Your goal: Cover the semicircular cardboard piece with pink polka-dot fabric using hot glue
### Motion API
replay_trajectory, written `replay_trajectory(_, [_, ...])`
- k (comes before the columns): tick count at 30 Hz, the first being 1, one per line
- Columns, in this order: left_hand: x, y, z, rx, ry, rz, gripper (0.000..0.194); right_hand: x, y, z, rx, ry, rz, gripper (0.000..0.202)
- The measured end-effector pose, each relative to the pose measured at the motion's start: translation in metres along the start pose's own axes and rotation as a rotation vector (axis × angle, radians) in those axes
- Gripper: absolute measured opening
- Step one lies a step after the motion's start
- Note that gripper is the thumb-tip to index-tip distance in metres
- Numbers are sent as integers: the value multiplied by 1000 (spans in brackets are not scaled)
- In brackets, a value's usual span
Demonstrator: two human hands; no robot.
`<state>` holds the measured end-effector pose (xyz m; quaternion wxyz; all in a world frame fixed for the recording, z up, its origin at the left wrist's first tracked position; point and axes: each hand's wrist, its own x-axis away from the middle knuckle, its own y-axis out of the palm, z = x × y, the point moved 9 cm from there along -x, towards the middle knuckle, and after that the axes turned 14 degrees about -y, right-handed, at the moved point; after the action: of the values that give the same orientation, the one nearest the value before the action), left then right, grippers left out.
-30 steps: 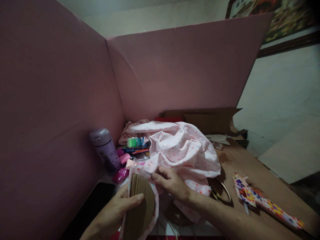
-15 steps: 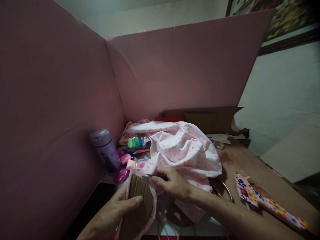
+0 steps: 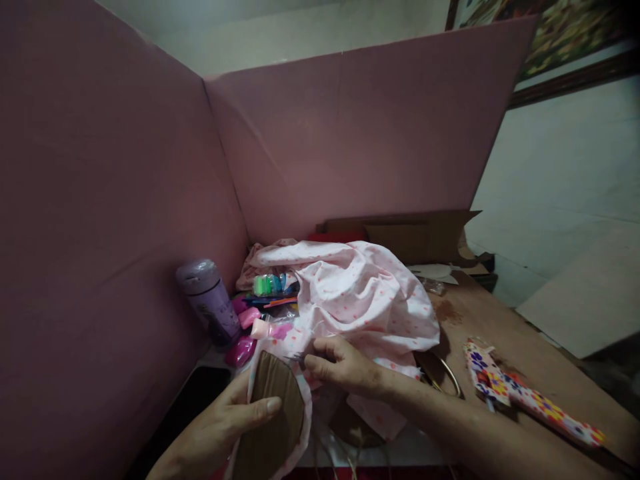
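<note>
A curved brown cardboard piece (image 3: 277, 413), with pink dotted cloth round its edge, is gripped in my left hand (image 3: 230, 413), thumb on its face. To its right, my right hand (image 3: 343, 363) is closed with thumb and forefinger pinched near the cloth's edge. A small dark, thin item shows at these fingertips, too blurred to name. Behind both hands the pink dotted cloth (image 3: 365, 287) lies in a crumpled heap. Another brown piece (image 3: 353, 423) lies below my right hand, with thin cords near it.
A purple bottle (image 3: 210, 300) stands at the left, beside pink packets (image 3: 241, 351) and green clay-like blocks (image 3: 269, 285). Folded cardboard (image 3: 420, 240) leans at the back. A flower-patterned item (image 3: 540, 400) and a golden ring (image 3: 450, 377) lie at the right.
The view has shifted slightly. My right hand has moved a little, and the dark item at its fingertips shows more beside the cardboard edge. My left hand keeps its hold.
</note>
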<state>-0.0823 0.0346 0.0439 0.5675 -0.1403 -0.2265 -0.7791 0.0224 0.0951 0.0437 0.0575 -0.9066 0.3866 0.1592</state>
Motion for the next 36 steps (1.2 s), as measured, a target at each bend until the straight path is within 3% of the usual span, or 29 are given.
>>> replay_trajectory(11, [2,4,-4,14,-12,-68,42,-2,9,4,-206,12,-48,51])
replay_trajectory(20, [0,7,-5,-9,6,-128,51,-6,7,-7,-94,-53,-49,51])
replay_trajectory(28, [3,4,-6,-48,7,-138,47,0,8,2,-159,17,-31,51])
replay_trajectory(36, [1,7,-7,-45,-3,-133,51,-3,7,-11,-44,-91,-28,44])
